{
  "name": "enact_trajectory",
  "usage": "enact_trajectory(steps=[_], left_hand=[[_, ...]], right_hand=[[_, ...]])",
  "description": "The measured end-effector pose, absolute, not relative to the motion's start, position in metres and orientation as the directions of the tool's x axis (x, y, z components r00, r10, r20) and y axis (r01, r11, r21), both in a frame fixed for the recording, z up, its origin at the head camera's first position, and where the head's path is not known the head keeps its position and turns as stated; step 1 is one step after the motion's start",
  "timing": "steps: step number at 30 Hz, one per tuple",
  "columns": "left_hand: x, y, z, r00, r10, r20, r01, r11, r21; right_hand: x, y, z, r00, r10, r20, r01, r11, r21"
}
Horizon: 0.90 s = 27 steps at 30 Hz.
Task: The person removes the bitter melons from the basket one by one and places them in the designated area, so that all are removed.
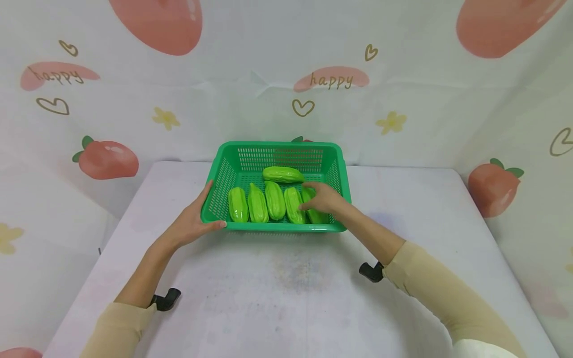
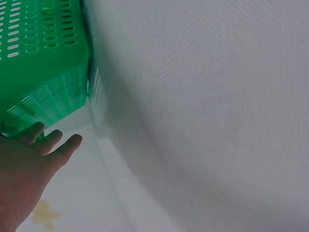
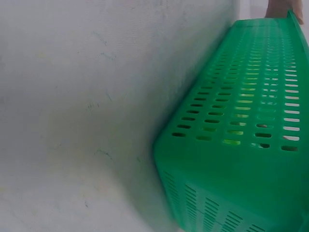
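Several bright green, ridged bitter melons lie in a green plastic basket (image 1: 273, 226). Most form a row along its front, and one bitter melon (image 1: 283, 174) lies crosswise behind them. My left hand (image 1: 190, 223) is at the front left corner, its thumb along the front rim; in the left wrist view the fingers (image 2: 63, 150) stretch out beside the basket wall. My right hand (image 1: 326, 200) reaches over the right rim, thumb and forefinger spread above the rightmost bitter melon (image 1: 319, 217), partly covering it. The hand's other fingers are hidden.
The basket stands at the back of a white-covered table (image 1: 250, 293), close to a printed cloth backdrop (image 1: 250, 114). Black wrist pieces (image 1: 166, 300) show at both sleeve cuffs. In the right wrist view the basket's slotted wall (image 3: 231, 164) fills the right side.
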State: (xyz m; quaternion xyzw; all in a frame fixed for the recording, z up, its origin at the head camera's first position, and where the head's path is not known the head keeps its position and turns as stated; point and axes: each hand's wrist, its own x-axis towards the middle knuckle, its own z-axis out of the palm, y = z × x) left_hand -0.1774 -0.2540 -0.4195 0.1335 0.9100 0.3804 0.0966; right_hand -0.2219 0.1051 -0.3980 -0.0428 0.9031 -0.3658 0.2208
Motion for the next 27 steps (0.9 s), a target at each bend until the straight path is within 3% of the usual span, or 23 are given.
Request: enact_trajectory(steps=[18, 27], left_hand=[[-0.1776, -0.2536, -0.4222, -0.95, 0.299, -0.086, 0.152, 0.688, 0.71], [-0.1769, -0.2536, -0.4222, -0.954, 0.285, -0.097, 0.133, 0.688, 0.714]], right_hand=[[-0.2267, 0.1013, -0.3999, -0.869, -0.215, -0.445, 0.164, 0.724, -0.67], [-0.2269, 0.1004, -0.3996, -0.894, -0.201, -0.399, 0.15, 0.706, -0.692]])
